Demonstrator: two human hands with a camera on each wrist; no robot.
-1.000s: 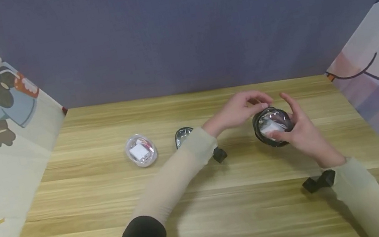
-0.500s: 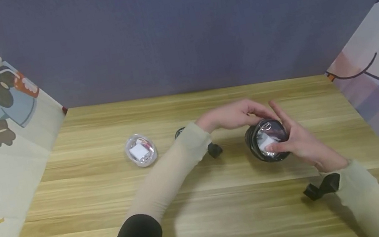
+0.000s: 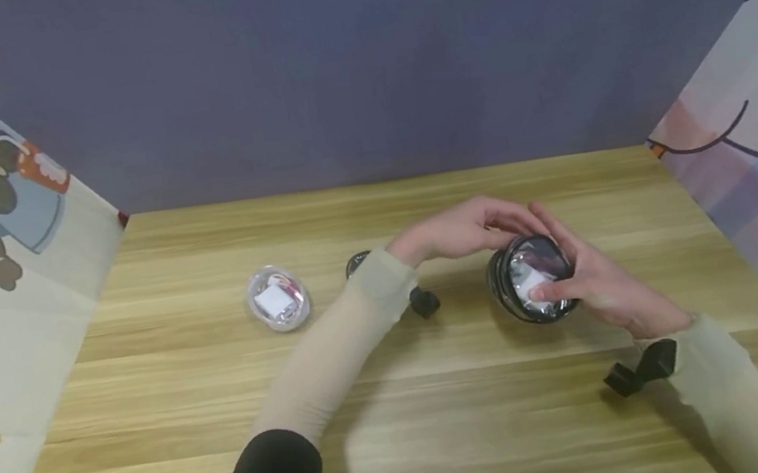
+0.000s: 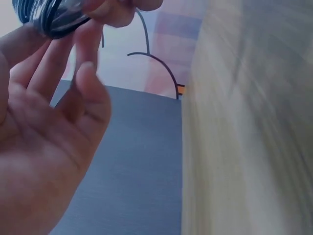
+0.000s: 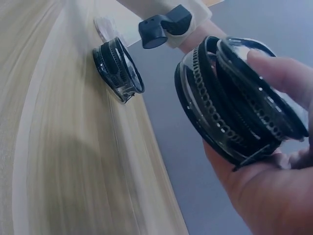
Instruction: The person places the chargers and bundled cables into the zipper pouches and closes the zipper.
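Observation:
A round zip pouch point(image 3: 540, 252) with black rims and a clear face hangs over the right half of the table; something white shows inside. My right hand point(image 3: 604, 285) grips it, thumb pressed on the clear face and index finger extended along the far edge. In the right wrist view, the pouch's two rims point(image 5: 195, 98) lean apart, with dark banding between them. My left hand point(image 3: 457, 229) reaches in from the left and pinches the pouch's far-left edge. The left wrist view catches only a bit of the black rim point(image 4: 61, 29) at those fingers.
A second black-rimmed pouch point(image 5: 117, 71) sits on the table, mostly behind my left sleeve in the head view. Farther left lies a clear, pale-rimmed pouch point(image 3: 277, 298) with white contents. Black wrist cameras point(image 3: 424, 302) stick out below both wrists. A dark panel point(image 3: 349, 64) closes the back.
Both hands have brought the pouch a little nearer and to the left, tilting it so its side shows. Over the last half second the hands barely move; the view shifts slightly.

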